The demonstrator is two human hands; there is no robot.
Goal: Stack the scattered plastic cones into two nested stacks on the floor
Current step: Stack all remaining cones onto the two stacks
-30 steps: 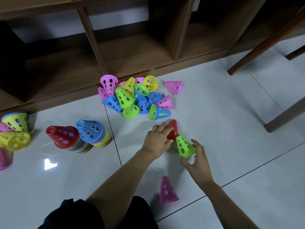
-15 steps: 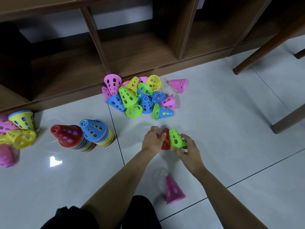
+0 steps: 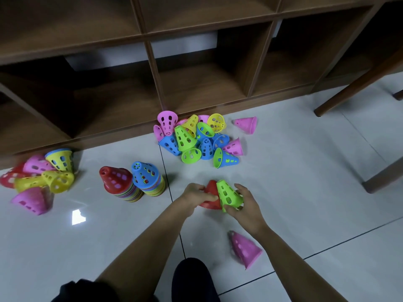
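My left hand [image 3: 192,196] grips a red cone [image 3: 211,197] and my right hand [image 3: 244,205] grips a green cone [image 3: 227,194]; the two cones touch side by side above the floor. Two nested stacks stand on the floor to the left, one topped by a red cone [image 3: 115,179], the other by a blue cone [image 3: 145,174]. A pile of loose pink, yellow, green and blue cones [image 3: 196,138] lies by the shelf. A single pink cone [image 3: 245,249] lies on its side near my right forearm.
A wooden shelf unit [image 3: 196,62] runs along the back. More loose cones [image 3: 41,177] lie at the far left, and one pink cone [image 3: 246,124] sits right of the pile. Wooden furniture legs [image 3: 357,83] stand at the right. My knee [image 3: 192,277] is at the bottom.
Both hands have lifted their cones and brought them together; the green cone has moved left and up beside the red one. The view has shifted, showing more of the shelf.
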